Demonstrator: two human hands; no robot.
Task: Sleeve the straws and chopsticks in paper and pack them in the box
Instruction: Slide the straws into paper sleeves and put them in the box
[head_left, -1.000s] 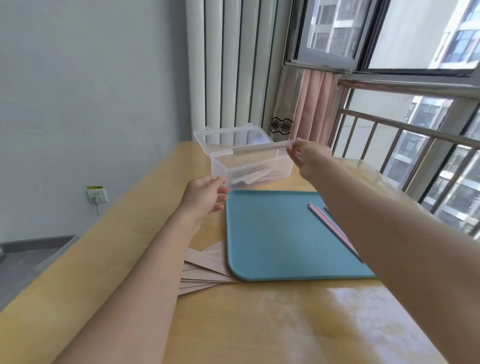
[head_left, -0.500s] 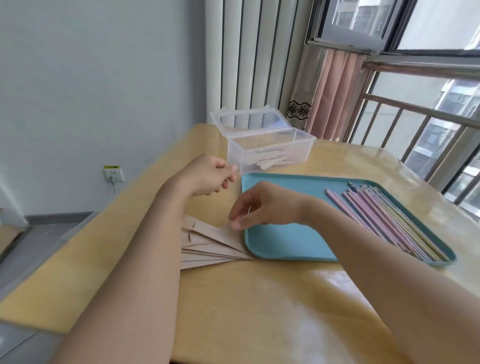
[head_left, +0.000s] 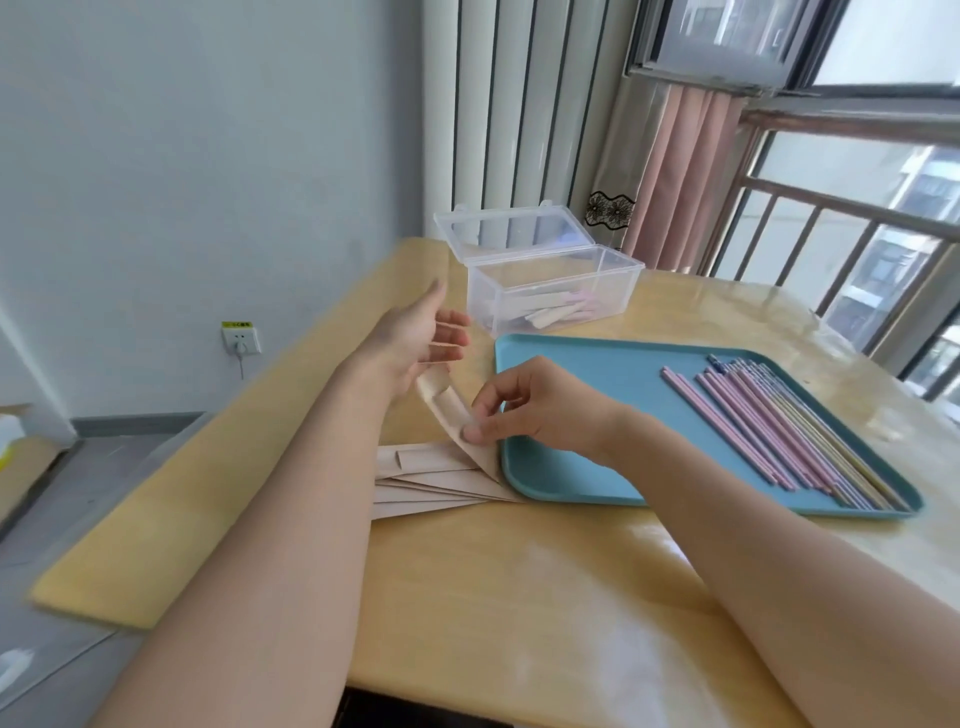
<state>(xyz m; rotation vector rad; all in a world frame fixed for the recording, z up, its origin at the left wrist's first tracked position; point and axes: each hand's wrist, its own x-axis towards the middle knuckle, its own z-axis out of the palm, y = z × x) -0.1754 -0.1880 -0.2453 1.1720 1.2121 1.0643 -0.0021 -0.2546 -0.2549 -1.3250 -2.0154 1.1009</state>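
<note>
Right now the right hand (head_left: 524, 410) is pinching one paper sleeve (head_left: 451, 410) between thumb and fingertips, peeling it up off the fanned stack of sleeves (head_left: 431, 480) lying on the table (head_left: 519, 597) beside the blue tray (head_left: 587, 374). Left hand (head_left: 415, 338) is hovering just above, fingers spread, gripping nothing. Straws and chopsticks (head_left: 779, 426) are lying on the tray's right side. Clear box (head_left: 550, 280) is sitting behind the tray, lid open, some sleeved pieces inside.

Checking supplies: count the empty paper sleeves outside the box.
6, roughly: one paper sleeve pinched in the right hand's grip, lifted; about five fanned sleeves flat on the table left of the tray. Overlap may hide more.
</note>
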